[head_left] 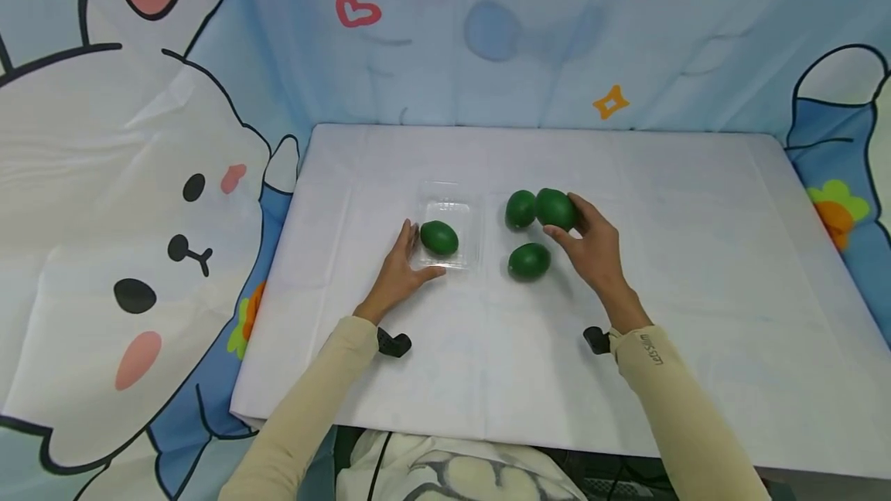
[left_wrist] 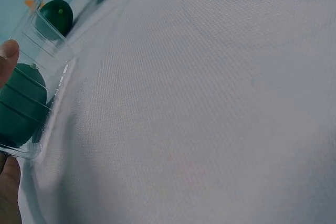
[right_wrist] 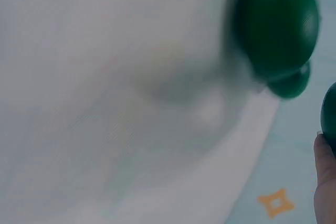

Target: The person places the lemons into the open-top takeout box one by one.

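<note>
My right hand [head_left: 592,246] grips a dark green, egg-shaped fruit [head_left: 555,209] between thumb and fingers. In the right wrist view, part of this fruit [right_wrist: 329,116] shows at the right edge above a finger. Two similar fruits lie close by on the white cloth: one [head_left: 520,209] just left of the gripped fruit, another [head_left: 529,262] nearer the body. A clear plastic box [head_left: 470,242] stands to the left with one green fruit [head_left: 439,238] inside. Around the box's near left corner, my left hand [head_left: 400,273] rests with extended fingers and thumb spread apart.
White cloth covers the table [head_left: 696,315]. A blue printed curtain [head_left: 431,83] hangs behind it, and a printed cartoon figure [head_left: 104,215] fills the left side. Each wrist carries a small black camera [head_left: 394,343].
</note>
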### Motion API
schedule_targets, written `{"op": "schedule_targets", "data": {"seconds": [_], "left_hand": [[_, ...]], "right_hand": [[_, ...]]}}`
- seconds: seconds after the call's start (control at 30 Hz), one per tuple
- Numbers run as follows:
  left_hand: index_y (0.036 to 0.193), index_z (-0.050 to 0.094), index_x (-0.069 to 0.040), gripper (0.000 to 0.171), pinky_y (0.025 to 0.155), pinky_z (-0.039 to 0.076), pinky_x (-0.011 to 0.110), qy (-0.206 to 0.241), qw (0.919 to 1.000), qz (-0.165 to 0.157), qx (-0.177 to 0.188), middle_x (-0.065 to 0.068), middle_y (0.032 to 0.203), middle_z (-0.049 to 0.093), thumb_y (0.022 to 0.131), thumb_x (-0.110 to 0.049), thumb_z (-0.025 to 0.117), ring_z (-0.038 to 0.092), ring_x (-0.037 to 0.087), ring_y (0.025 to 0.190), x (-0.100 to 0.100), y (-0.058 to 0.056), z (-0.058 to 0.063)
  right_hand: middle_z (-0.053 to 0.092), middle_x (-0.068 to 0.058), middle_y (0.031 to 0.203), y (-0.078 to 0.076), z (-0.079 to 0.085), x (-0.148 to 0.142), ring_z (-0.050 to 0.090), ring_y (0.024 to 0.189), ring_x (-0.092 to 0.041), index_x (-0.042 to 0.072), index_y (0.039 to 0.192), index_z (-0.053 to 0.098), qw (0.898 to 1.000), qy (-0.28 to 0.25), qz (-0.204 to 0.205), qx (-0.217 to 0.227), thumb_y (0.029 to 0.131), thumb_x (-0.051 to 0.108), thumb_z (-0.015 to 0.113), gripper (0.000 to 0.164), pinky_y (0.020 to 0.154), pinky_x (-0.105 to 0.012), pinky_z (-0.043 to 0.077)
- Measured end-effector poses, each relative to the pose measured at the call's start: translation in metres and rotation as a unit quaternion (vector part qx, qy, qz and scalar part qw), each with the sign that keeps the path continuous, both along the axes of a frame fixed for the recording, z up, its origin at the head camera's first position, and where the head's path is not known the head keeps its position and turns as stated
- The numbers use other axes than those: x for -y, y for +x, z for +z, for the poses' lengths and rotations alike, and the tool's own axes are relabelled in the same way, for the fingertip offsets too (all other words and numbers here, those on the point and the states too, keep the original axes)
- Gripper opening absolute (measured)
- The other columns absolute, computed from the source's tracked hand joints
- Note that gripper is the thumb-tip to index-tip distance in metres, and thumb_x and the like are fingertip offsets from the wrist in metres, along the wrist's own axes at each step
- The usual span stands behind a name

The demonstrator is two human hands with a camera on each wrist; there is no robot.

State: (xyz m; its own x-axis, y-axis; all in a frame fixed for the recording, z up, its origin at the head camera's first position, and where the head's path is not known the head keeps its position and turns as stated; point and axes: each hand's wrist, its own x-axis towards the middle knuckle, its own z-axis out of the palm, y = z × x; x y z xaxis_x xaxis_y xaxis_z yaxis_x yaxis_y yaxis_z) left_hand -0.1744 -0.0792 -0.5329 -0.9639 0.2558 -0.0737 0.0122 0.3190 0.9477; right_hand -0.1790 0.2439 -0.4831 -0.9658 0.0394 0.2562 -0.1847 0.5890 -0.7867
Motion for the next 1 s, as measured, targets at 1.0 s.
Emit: {"op": "schedule_targets", "data": {"seconds": [1.0], "left_hand": [[0.157, -0.001, -0.008, 0.114, 0.121, 0.022, 0.033, 0.011, 0.9999, 0.006, -0.001, 0.005, 0.163, 0.015, 0.08, -0.027, 0.082, 0.017, 0.016, 0.149, -0.001, 0.0, -0.004]], "right_hand": [[0.041, -0.022, 0.149, -0.008, -0.003, 0.148, 0.041, 0.138, -0.036, -0.002, 0.146, 0.037, 0.985, 0.156, 0.044, 0.051, 0.089, 0.006, 0.07, 0.067, 0.113, -0.046, 0.036]]}}
